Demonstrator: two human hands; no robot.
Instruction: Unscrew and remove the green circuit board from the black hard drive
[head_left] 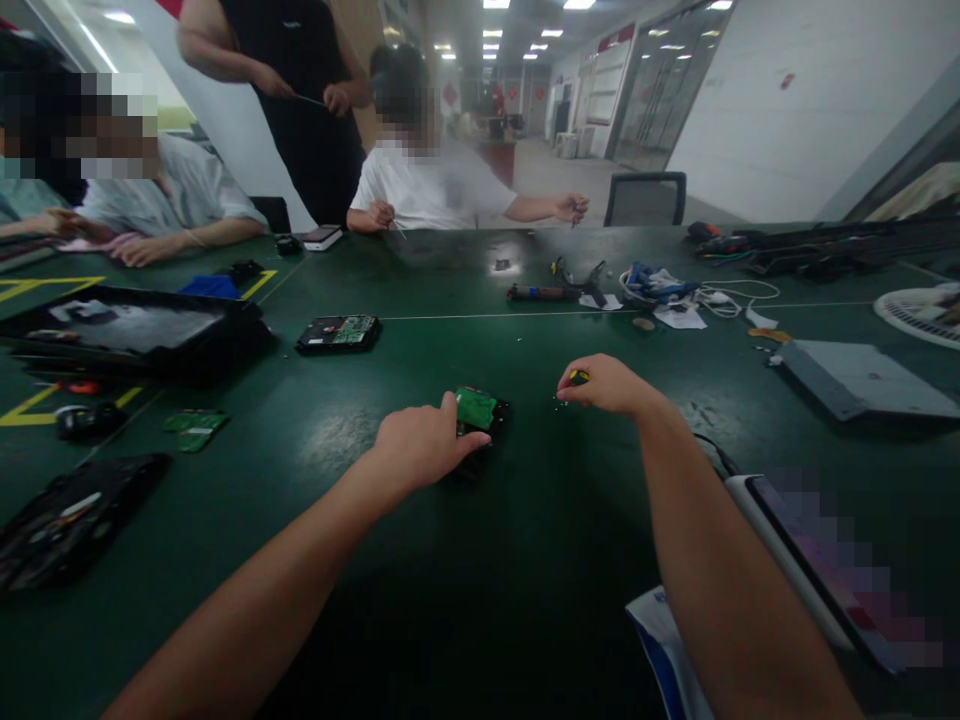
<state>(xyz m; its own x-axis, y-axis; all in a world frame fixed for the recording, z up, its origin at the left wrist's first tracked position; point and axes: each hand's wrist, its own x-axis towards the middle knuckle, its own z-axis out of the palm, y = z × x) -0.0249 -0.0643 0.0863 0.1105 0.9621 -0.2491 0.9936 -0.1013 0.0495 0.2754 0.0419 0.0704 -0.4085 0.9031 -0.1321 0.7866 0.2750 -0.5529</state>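
Observation:
Near the middle of the green table, my left hand (pixel 421 442) grips the side of a small black device with a green circuit board (pixel 475 408). Its thumb lies across the near part of the device, and the far fingers are hidden. To the right, my right hand (pixel 611 382) is closed round a yellow-and-black screwdriver handle (pixel 578 377). The tool's shaft is not visible. Just under those fingertips, several tiny bright bits, which look like screws (pixel 561 403), lie on the table.
A drive-like unit (pixel 339 333) and loose green boards (pixel 196 428) lie to the left, beside a black tray-like casing (pixel 142 325). A grey metal box (pixel 862 378) and a tablet-like screen (pixel 817 570) are at right. Cables (pixel 660 283) lie farther back. Several people are across the table.

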